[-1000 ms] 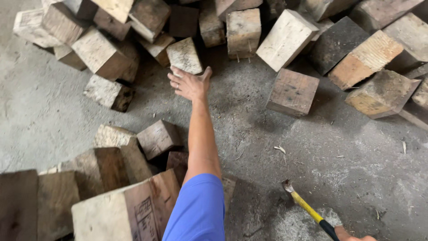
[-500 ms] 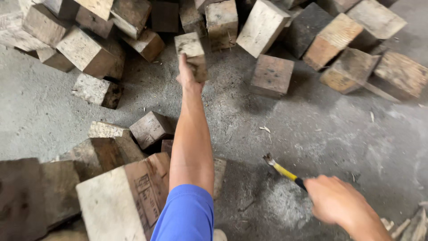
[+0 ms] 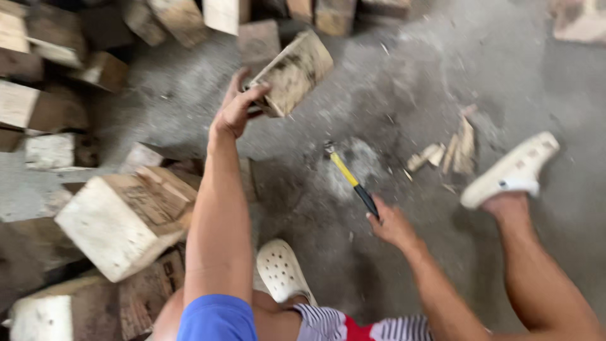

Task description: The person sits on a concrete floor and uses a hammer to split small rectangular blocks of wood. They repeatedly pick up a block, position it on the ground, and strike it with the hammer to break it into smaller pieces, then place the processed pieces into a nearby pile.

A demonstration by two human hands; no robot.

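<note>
The left hand is gripping a wood block by its near corner, fingers wrapped over one edge, and is holding it off the concrete floor, just beyond the pale, chipped patch in front of the person; the right hand is closed around the black grip of a hammer, whose yellow shaft is pointing towards that patch with the head resting low near it.

The hold on the block looks thin (a few fingers on one corner of a heavy lump); it could be twisting out and dropping, and the open sandals are giving the toes little cover; the other sandal is lying close to the splinters. A blow landing while the left hand is at the block could be catching the fingers; a block set down crooked could be kicking sideways.

The block is rough-sawn, squarish, pale on the cut face and grey with grime elsewhere; the blocks piled at the left are of the same kind, some darker, some split; the floor is dusty and pitted; the splinters are thin and light-coloured.
</note>
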